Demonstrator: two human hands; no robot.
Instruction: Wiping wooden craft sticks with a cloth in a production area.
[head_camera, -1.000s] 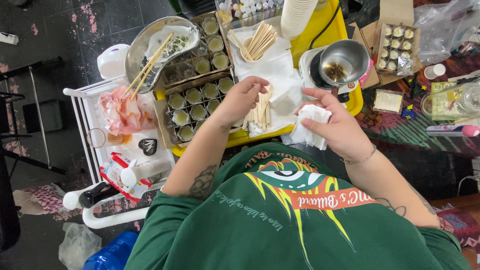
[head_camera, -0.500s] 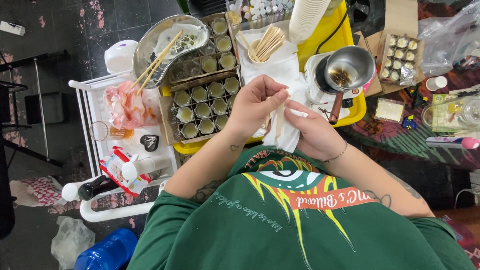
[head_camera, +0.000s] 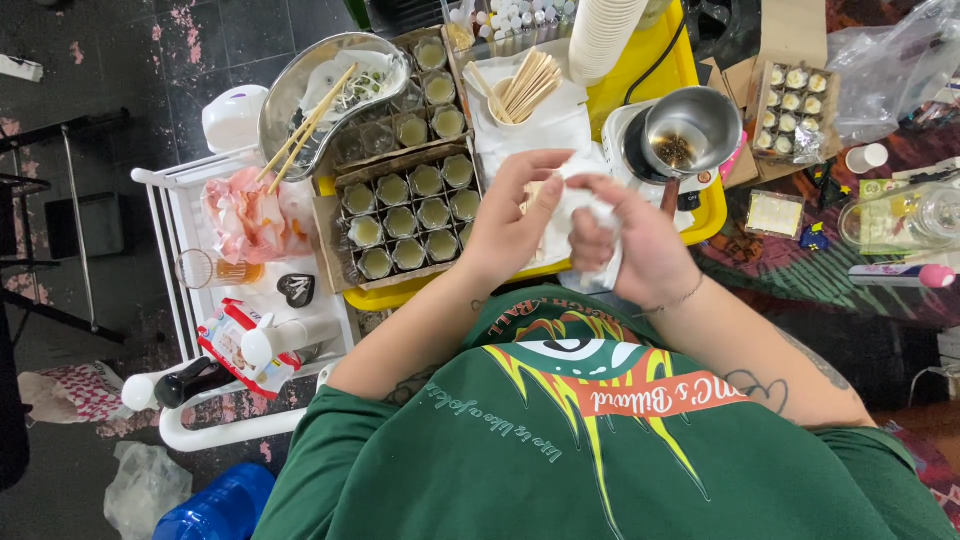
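Note:
Both of my hands meet over the front edge of a yellow tray (head_camera: 690, 215). My right hand (head_camera: 632, 240) is closed around a crumpled white paper towel (head_camera: 575, 205). My left hand (head_camera: 518, 220) rests flat against the same towel, fingers stretched over it. Just left of my hands a cardboard box (head_camera: 330, 215) holds several small glass jars (head_camera: 405, 215) filled with pale wax. Behind my hands a white cup of flat wooden sticks (head_camera: 525, 85) lies on white paper.
A small metal pot (head_camera: 692, 130) stands on a white hotplate at the right of the tray. A metal bowl with chopsticks (head_camera: 320, 100) sits at the back left. A white trolley (head_camera: 185, 250) carries pink plastic, bottles and a packet. Another box of jars (head_camera: 792, 105) lies right.
My hands rose from the tray and came together. The right hand now wraps the paper towel, and the left hand has left the wooden sticks and presses on the towel.

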